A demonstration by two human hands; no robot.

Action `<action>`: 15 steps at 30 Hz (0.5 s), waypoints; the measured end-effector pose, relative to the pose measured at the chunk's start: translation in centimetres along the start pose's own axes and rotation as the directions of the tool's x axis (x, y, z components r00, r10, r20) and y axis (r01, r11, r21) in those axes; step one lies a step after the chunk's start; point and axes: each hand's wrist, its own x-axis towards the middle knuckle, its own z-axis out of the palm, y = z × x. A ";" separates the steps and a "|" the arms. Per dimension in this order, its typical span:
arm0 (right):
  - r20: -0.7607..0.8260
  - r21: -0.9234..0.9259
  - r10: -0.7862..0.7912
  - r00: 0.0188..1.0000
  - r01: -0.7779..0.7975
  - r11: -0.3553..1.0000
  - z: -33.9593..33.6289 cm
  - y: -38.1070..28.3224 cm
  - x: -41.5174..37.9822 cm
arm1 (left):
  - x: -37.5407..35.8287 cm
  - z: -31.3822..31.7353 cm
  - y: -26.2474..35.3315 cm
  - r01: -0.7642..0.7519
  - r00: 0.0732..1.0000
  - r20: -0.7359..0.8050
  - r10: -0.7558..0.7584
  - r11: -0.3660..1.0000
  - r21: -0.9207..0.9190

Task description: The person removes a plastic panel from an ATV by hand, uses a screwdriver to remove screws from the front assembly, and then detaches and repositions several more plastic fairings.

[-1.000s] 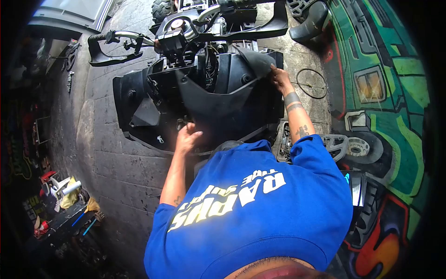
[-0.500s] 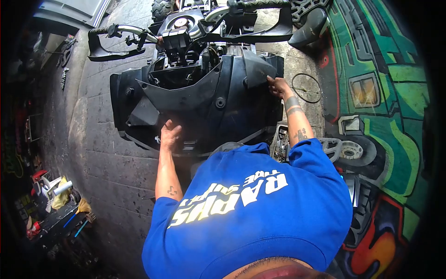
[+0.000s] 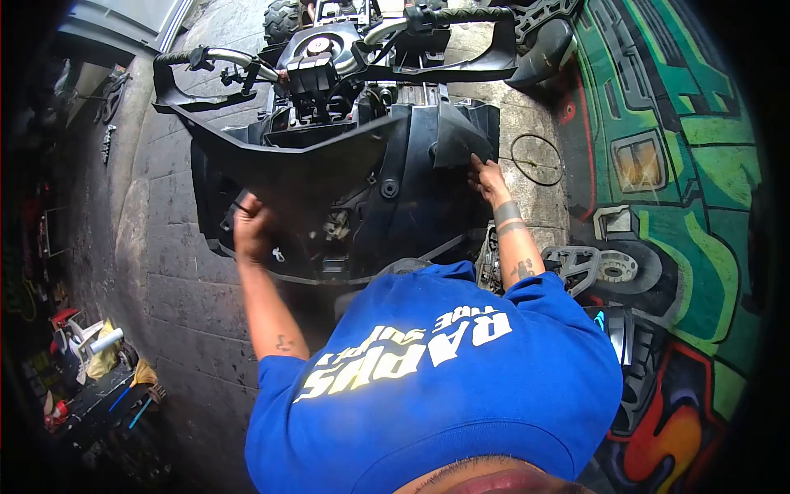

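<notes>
A quad bike stands in front of me with its large black plastic body panel [image 3: 329,169] tilted up off the frame. My left hand [image 3: 251,230] grips the panel's left lower edge. My right hand [image 3: 488,179] holds its right edge, next to the black fender flap [image 3: 461,132]. Under the raised panel, part of the engine and wiring [image 3: 339,222] shows. The handlebars [image 3: 329,49] with black hand guards sit beyond the panel.
A thin black ring [image 3: 536,160] lies on the concrete floor to the right. A painted green body part [image 3: 683,165] and a footrest with a metal hub [image 3: 597,267] sit at the right. Tools and a white chair [image 3: 86,342] clutter the lower left.
My left hand slid from the panel's middle bottom out to its left edge. The panel rose and tilted up. My right hand shifted slightly lower along the right edge.
</notes>
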 end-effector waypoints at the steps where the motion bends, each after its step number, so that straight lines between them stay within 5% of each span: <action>1: -0.013 -0.007 -0.009 1.000 0.009 1.000 0.0 0.1 0.0 | 0.9 0.5 3.4 -0.051 0.999 0.007 0.051 0.981 0.188; 2: -0.014 -0.005 -0.007 1.000 0.007 1.000 -0.1 0.2 0.1 | 1.8 -0.9 6.2 -0.037 0.999 0.010 0.036 0.922 0.385; 3: -0.013 -0.009 -0.002 1.000 0.002 1.000 -0.2 0.3 0.3 | 3.4 -2.7 8.5 -0.042 0.997 0.070 0.016 0.919 0.392; 5: -0.006 -0.013 -0.001 1.000 0.001 1.000 -0.3 0.2 0.5 | 6.0 0.7 15.2 -0.275 0.954 0.286 0.093 0.656 0.703; 7: -0.016 -0.008 0.027 1.000 -0.027 1.000 -0.1 0.0 0.5 | 9.3 3.7 19.9 -0.301 0.934 0.358 -0.012 0.514 0.803; 9: -0.009 -0.006 0.011 1.000 -0.011 1.000 -0.1 0.3 0.6 | 11.9 8.4 24.2 -0.280 0.904 0.305 -0.299 0.122 0.952; 11: 0.000 0.003 -0.010 1.000 0.010 1.000 0.4 0.5 0.2 | 15.6 10.4 24.3 -0.442 0.884 0.341 -0.319 -0.340 0.830; 13: -0.054 0.052 -0.034 0.998 0.036 0.998 1.5 0.8 -1.3 | 18.2 13.3 22.4 -0.570 0.817 0.344 -0.463 -0.558 0.603; 15: -0.076 -0.002 -0.042 0.996 0.042 0.999 2.1 1.3 -2.2 | 20.7 16.1 19.5 -0.589 0.803 0.302 -0.513 -0.611 0.529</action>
